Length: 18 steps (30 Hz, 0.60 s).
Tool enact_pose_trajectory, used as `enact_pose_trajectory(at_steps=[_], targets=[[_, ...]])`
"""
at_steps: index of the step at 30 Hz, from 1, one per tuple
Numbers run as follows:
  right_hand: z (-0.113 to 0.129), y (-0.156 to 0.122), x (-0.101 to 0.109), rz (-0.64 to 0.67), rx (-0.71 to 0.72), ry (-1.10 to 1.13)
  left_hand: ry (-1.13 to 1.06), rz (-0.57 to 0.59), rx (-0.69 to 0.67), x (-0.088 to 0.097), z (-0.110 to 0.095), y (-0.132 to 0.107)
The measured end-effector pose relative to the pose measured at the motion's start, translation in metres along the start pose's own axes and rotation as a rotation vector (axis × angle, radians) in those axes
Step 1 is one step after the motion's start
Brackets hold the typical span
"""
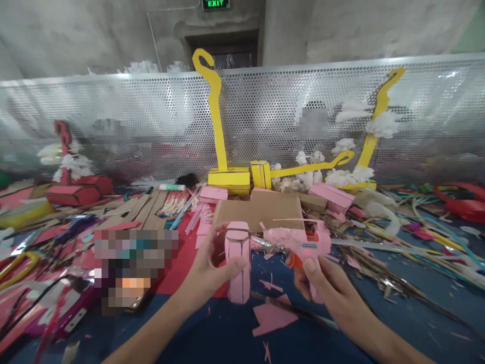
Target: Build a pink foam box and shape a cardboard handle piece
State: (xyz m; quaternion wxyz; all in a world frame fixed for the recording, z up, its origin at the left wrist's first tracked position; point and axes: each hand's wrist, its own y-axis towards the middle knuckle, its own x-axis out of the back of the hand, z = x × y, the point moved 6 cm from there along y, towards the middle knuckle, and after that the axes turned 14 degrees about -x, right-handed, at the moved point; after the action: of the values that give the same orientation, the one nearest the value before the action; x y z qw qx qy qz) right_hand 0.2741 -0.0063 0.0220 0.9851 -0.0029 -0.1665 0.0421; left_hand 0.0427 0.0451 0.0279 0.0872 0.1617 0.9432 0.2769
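Left hand (215,265) is gripping an upright pink box (238,263) above the blue table (417,313) — right hand (322,280) is closing on a pink glue gun (299,242), its nozzle touching the box's top.

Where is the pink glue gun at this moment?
In the head view the pink glue gun sits just right of centre, gripped by the right hand, its nozzle pointing left at the pink cardboard piece held upright by the left hand.
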Motion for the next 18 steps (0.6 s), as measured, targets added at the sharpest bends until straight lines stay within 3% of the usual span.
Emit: enact_pose_trajectory(at_steps=[11, 18], targets=[[0.008, -0.005, 0.003, -0.097, 0.028, -0.130, -0.018, -0.001, 0.011, -0.001, 0.000, -0.002], [0.014, -0.009, 0.007, -0.221, 0.114, -0.346, -0.021, -0.001, 0.016, -0.001, 0.001, -0.001]])
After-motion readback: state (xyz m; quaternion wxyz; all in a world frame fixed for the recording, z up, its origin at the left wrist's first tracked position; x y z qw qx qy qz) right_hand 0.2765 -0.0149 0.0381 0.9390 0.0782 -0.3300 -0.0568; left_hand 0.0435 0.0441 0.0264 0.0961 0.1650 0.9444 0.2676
